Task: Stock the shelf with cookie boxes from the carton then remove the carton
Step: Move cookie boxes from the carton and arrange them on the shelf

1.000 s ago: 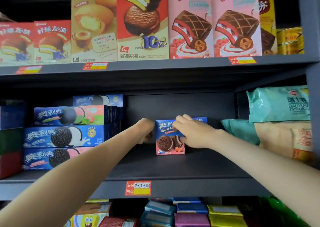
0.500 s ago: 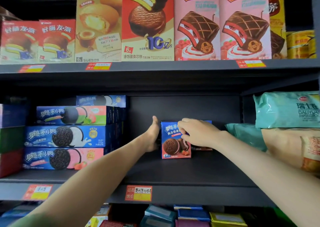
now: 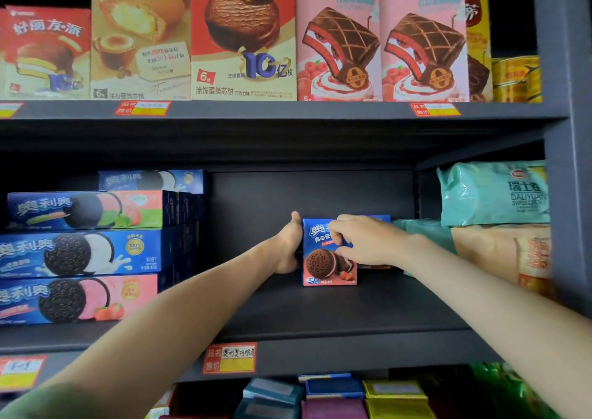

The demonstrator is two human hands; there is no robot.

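One cookie box (image 3: 326, 266), likely light and stiff, suits side-panel grips: left hand (image 3: 290, 247) presses flat, right hand (image 3: 368, 242) pinches its front.

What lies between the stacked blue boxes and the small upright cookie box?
In the head view, only bare shelf and the left hand, pressed against the small cookie box.

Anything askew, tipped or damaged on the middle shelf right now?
Nothing stands out. The small blue-and-red cookie box stands upright on the dark grey shelf, left hand pressed against its side, right hand pinching its front. The stacked long blue cookie boxes lie square.
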